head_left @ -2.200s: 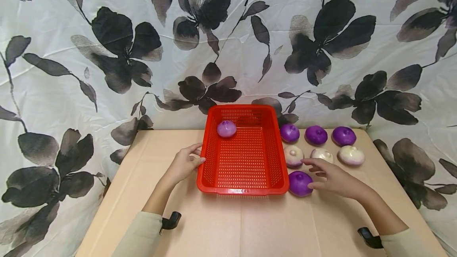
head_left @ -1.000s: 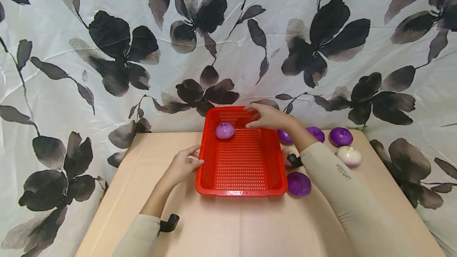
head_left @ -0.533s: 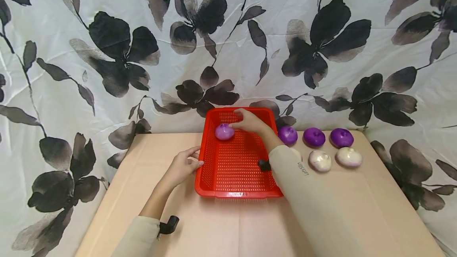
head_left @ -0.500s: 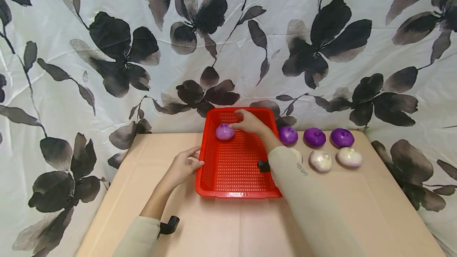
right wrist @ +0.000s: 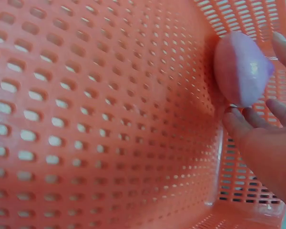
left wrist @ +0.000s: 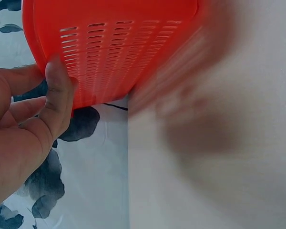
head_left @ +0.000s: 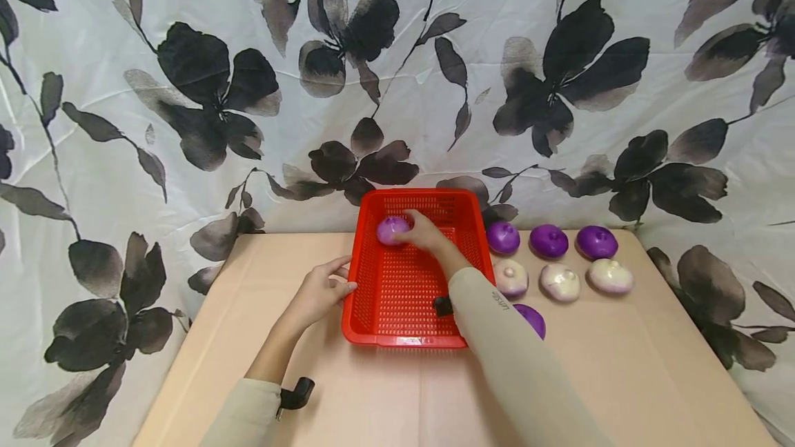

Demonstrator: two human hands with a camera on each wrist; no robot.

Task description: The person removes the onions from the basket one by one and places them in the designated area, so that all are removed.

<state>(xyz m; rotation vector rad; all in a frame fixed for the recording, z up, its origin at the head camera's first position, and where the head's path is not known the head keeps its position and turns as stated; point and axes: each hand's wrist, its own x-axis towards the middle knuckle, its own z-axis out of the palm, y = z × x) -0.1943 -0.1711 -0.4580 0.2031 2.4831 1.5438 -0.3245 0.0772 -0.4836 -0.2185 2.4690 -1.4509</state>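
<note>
A red plastic basket (head_left: 419,281) with slotted walls stands at the table's middle. My left hand (head_left: 321,293) holds its left rim, the thumb against the outer wall in the left wrist view. Inside, in the back left corner, sits a light purple onion (head_left: 391,230). My right hand (head_left: 428,234) reaches in around this onion's right side. In the right wrist view, the right hand (right wrist: 264,138) has its fingertips close beside the onion (right wrist: 240,69), fingers spread and the thumb apart from it; whether a fingertip touches I cannot tell.
Right of the basket, three dark purple onions (head_left: 548,241) form a back row. Three pale onions (head_left: 560,282) lie before them. Another purple onion (head_left: 533,319) is partly hidden by the right sleeve. A floral cloth (head_left: 435,88) hangs behind the table (head_left: 348,392).
My right hand has gone from above the onions on the right, over the basket's back, then down beside the onion inside. The left hand stays at the left rim.
</note>
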